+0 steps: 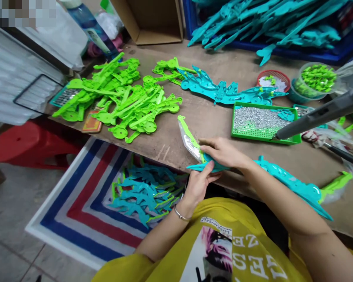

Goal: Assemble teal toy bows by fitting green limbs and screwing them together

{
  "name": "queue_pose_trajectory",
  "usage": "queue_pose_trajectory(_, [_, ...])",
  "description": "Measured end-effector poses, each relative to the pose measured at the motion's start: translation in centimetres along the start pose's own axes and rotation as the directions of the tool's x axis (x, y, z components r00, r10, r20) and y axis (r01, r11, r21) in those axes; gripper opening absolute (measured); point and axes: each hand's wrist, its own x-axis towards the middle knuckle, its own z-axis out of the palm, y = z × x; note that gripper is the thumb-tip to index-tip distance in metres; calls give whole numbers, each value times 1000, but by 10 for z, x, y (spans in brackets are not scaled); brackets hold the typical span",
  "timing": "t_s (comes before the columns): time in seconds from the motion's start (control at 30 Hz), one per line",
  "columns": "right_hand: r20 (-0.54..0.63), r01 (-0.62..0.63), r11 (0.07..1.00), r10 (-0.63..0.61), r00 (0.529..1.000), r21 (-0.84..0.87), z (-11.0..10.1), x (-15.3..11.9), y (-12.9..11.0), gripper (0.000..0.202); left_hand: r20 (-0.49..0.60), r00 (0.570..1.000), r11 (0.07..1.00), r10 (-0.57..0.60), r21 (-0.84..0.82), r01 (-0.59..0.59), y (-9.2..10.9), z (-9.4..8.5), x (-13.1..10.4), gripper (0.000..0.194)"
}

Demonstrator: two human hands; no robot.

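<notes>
A turquoise plastic part (213, 167) with a lime-green arm (189, 135) is held at the table's front edge. Clear, shiny film or plastic (192, 148) lies along the arm. My left hand (196, 186) grips the turquoise part from below, thumb on top. Closed over the joint between green and turquoise is my right hand (225, 152), its palm hiding part of the piece. A similar turquoise part (294, 184) with a green arm (337, 187) lies under and beyond my right forearm.
Green arms (141, 105) are heaped at left, near turquoise pieces (220, 91). A green tray (266, 124) holds small metal parts below a grey powered screwdriver (320, 107). Turquoise-and-green pieces (144, 188) fill a striped surface below; a red stool (32, 145) stands left.
</notes>
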Motion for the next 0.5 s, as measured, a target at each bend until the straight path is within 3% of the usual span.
queue_pose_trajectory(0.1, [-216,96,985,-127,968,-146,-20,-50,0,47,-2,1000,997,-3,80,3,7,0,5,63])
queue_pose_trajectory(0.17, [-242,94,961,-159,957,-259,-34,-92,4,47,11,1000,989,-16,147,14,11,-1,7,70])
queue_pose_trajectory(0.3, [-360,-73,911,-86,929,-405,-53,-177,23,47,-31,999,954,36,298,-26,19,-1,12,77])
queue_pose_trajectory(0.4, [-495,-208,863,-56,867,-461,-53,-229,42,49,-104,978,902,182,414,-124,26,0,20,73])
queue_pose_trajectory(0.5, [-640,-290,824,-111,761,-488,-43,-260,57,48,-131,882,801,452,494,-337,34,1,32,67])
